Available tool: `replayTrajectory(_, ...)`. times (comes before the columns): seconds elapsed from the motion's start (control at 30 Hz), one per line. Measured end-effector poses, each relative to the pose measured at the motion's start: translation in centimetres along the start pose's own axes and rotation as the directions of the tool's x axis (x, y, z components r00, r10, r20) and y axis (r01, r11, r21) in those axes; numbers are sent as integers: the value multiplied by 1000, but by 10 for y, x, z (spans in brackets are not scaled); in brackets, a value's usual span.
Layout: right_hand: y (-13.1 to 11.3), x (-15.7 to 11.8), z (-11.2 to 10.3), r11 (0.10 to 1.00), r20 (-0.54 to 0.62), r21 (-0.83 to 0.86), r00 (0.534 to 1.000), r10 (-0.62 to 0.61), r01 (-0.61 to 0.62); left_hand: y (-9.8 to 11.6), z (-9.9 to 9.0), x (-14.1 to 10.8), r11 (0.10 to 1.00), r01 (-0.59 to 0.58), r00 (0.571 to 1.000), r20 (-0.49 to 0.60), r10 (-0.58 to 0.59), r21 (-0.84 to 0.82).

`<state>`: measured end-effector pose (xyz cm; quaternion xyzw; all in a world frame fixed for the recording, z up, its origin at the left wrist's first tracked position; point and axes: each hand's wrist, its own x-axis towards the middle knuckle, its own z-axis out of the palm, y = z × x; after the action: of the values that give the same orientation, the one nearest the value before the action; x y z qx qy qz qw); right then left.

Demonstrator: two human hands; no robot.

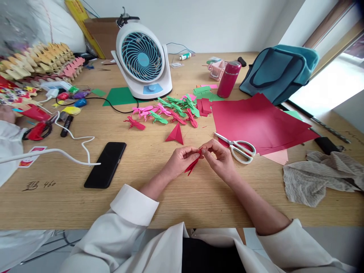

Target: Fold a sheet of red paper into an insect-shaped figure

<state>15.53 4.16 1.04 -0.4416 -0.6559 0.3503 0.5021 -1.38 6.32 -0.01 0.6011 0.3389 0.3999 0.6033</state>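
Between both hands, low over the middle of the table, is a small folded red paper piece. My left hand pinches its upper part, and my right hand has its fingertips closed on the top end. Just beyond them lies a folded red paper triangle. Behind that is a pile of folded pink, green and red paper figures. White-handled scissors lie partly open to the right of my right hand, against large red paper sheets.
A white fan stands at the back. A black phone and white cable lie left. A red bottle, a teal bag and a grey cloth are right. Another person's sleeve shows at the far left.
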Motion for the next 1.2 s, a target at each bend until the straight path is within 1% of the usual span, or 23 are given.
replayTrajectory(0.17, -1, 0, 0, 1000, 32, 5, 999, 13, -13, -2, 0, -1, 995, -40, 996, -71, 47, 97)
replayTrajectory(0.33, -2, 0, 2, 997, 0, -72, 1000, -27, 27, 2, 5, -4, 961, -79, 985, -130, 117, 267)
replayTrajectory(0.43, 0, 0, 3, 997, -7, -68, 999, -45, 44, 2, 7, -5, 944, -100, 977, -151, 154, 316)
replayTrajectory(0.8, 3, 2, 1, 996, 1, -43, 997, -80, 80, 3, 7, -6, 932, -107, 970, -169, 175, 347)
replayTrajectory(0.9, 2, 2, 1, 995, 16, -35, 995, -96, 97, 3, 7, -6, 934, -102, 967, -186, 174, 342)
replayTrajectory(1.0, 2, 1, 2, 995, 31, -40, 996, -85, 87, 2, 8, -6, 936, -99, 963, -205, 175, 338)
replayTrajectory(1.1, 6, 1, 3, 996, 10, -54, 997, -77, 78, 2, 8, -6, 934, -99, 966, -190, 172, 343)
replayTrajectory(1.2, 10, 2, 3, 994, -36, -49, 995, -97, 96, 2, 7, -6, 946, -91, 975, -164, 147, 311)
